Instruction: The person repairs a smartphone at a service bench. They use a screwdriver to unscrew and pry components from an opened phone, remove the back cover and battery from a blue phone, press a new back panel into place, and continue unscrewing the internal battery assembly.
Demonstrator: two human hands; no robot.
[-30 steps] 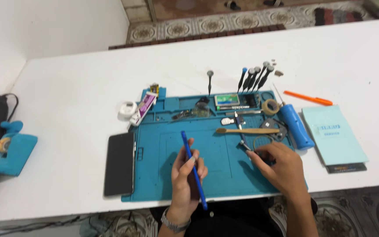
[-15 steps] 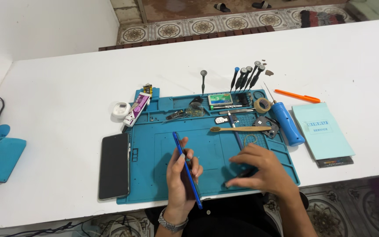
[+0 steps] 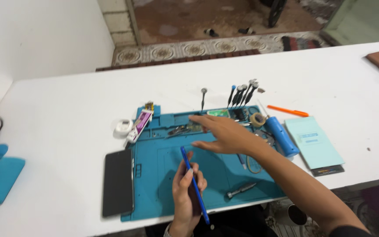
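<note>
Since half a second ago our right hand (image 3: 227,134) has left the near edge of the teal silicone repair mat (image 3: 163,175) and reached forward and leftward across it, fingers now spread flat and holding nothing, their tips hovering over the small dark parts in the mat's upper tray (image 3: 183,128). Our left hand (image 3: 188,193) has stayed low, fingers curled narrowly around the long blue plastic pry tool (image 3: 194,184), which slants from above the fingertips down past the wrist. Just right of those curled fingers a short grey metal screwdriver (image 3: 241,190) lies on the mat, where the right hand was. Left of them a black slab phone (image 3: 118,182) rests screen-down beside the mat. Beyond the right fingertips stands a row of dark-handled screwdrivers (image 3: 241,94); a blue cylindrical tube (image 3: 280,136) lies behind the right wrist.
</note>
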